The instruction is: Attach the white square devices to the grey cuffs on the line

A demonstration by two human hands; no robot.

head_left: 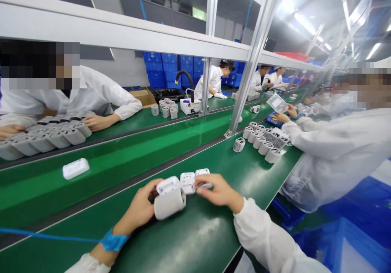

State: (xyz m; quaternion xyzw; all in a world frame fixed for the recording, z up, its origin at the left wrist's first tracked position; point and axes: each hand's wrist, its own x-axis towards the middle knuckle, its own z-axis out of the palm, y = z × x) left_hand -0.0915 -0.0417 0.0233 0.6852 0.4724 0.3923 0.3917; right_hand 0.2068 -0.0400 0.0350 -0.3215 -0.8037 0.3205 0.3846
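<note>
My left hand [141, 208] is wrapped around the left side of a light-grey oval housing [169, 205]. A white rounded cover [167, 186] sits against the top of that housing, by my left fingertips. My right hand [219, 190] reaches in from the right, fingers and thumb closed at the edge of a white plastic piece [187, 182] with small slots in its face. Another white piece [202, 171] lies just behind my right fingers, partly hidden by them. A blue band [114, 240] circles my left wrist.
A green conveyor belt [113, 159] runs beyond my bench and carries a white cover [75, 169]. Grey housings [259, 141] stand in rows at the right, near a co-worker's hands [281, 117]. A metal post [249, 61] rises from the bench edge. Opposite, another person handles more housings [49, 140].
</note>
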